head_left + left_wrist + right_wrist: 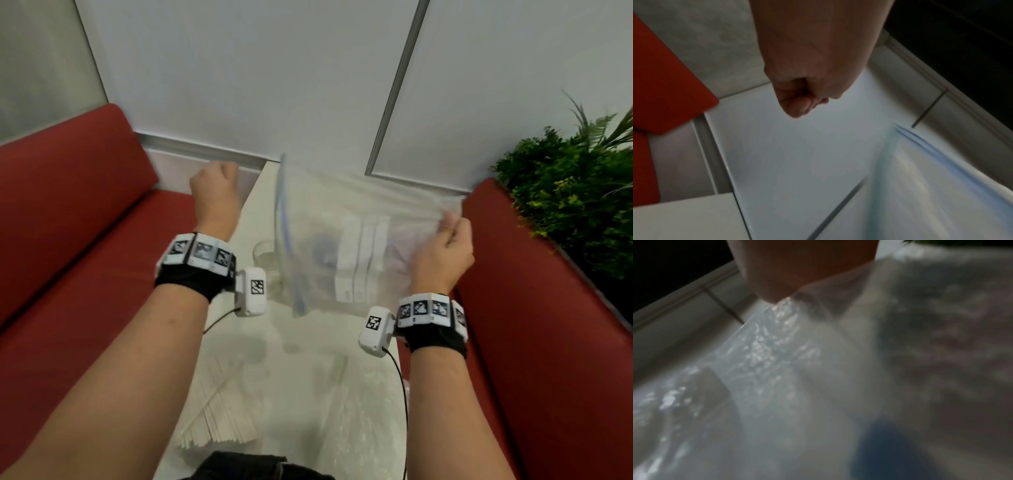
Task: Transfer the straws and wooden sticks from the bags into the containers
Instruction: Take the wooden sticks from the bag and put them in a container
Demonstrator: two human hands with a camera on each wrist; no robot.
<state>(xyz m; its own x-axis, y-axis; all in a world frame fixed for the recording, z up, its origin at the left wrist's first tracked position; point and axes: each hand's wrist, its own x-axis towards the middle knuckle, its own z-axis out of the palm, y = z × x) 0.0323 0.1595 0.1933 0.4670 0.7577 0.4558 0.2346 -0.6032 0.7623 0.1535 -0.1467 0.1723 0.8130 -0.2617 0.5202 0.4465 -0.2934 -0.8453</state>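
My right hand [449,236] pinches one end of a clear zip bag [342,212] and holds it up over the white table [262,205]. The bag's blue zip edge [285,236] hangs at the left; it looks empty. In the right wrist view the bag [766,356] fills the frame, blurred, under the hand [781,280]. My left hand [214,188] is raised left of the bag, curled into a fist [797,100] with nothing in it, clear of the zip edge [925,146]. A fanned pile of wooden sticks [222,421] lies near me. Seen through the bag are a white container [363,260] and, beside it, a clear glass cup [264,256].
Red sofa cushions [85,222] flank the narrow table on both sides. A green plant [575,178] stands at the right behind the right cushion. Crinkled clear plastic [349,421] lies on the near part of the table. A wall closes the far end.
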